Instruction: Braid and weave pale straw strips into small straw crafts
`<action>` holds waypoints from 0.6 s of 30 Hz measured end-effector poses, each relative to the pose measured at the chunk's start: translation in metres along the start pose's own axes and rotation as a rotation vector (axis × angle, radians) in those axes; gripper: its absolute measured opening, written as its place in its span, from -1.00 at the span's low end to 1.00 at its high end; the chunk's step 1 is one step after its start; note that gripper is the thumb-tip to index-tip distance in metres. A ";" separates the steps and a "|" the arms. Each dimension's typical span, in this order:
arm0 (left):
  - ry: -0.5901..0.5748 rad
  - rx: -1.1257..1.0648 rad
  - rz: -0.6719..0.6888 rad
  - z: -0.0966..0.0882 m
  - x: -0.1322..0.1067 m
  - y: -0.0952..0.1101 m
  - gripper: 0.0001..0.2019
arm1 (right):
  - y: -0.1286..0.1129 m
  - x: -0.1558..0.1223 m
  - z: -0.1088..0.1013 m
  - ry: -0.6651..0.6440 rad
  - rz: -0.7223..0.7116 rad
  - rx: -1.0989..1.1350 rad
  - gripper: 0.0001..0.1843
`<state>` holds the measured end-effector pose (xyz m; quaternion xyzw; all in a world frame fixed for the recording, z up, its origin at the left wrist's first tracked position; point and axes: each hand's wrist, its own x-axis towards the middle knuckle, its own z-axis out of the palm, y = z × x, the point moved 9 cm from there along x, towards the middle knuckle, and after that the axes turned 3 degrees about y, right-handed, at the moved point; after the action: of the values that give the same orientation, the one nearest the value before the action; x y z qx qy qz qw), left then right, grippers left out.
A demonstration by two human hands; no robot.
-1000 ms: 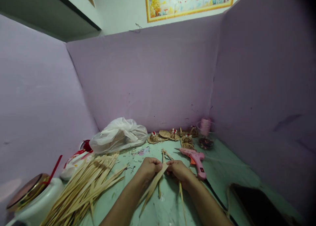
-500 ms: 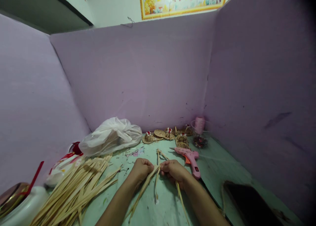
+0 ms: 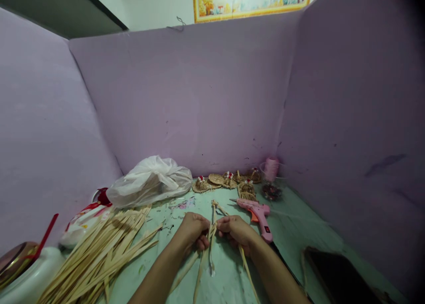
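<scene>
Pale dried straw strips cross and interlace between my two hands, low over the green tabletop. My left hand pinches strips at the left of the crossing, its lower fingers curled. From the right, my right hand pinches the same bundle, and a loose strip trails out below it toward me. The far end of the work forms a narrow folded loop on the table. Several loose ends hang down between my forearms. My palms hide part of the strips.
A heap of straw strips lies left, before a white plastic bag. A pink glue gun rests right of my hands. Woven straw slippers line the back wall near a pink thread spool. A dark phone-like slab lies right.
My left hand has turned, its lower fingers now showing around the strips. The loose ends below have spread apart, one shifting toward the middle. The view has tilted slightly.
</scene>
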<state>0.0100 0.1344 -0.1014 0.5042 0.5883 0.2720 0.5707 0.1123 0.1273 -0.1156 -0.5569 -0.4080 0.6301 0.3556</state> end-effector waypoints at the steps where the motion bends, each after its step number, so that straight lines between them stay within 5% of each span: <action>1: -0.007 0.040 0.014 0.000 0.000 0.000 -0.80 | 0.000 0.000 0.000 0.000 0.000 0.002 -0.87; 8: 0.211 0.332 0.272 -0.020 0.006 0.018 -0.88 | -0.001 -0.002 -0.001 0.006 0.025 0.032 -0.92; 11: 0.331 0.523 0.322 -0.049 -0.005 0.038 -0.81 | 0.001 -0.001 0.000 -0.009 0.027 0.047 -0.94; 15: 0.646 1.054 0.275 -0.095 -0.039 0.073 -0.80 | 0.003 0.001 0.000 -0.020 0.028 0.060 -0.96; 18: 0.502 1.162 0.204 -0.080 -0.044 0.066 -0.81 | 0.003 0.001 -0.001 -0.025 0.029 0.071 -0.96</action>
<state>-0.0539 0.1376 -0.0087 0.7058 0.7045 0.0714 0.0205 0.1128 0.1271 -0.1185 -0.5417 -0.3816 0.6562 0.3610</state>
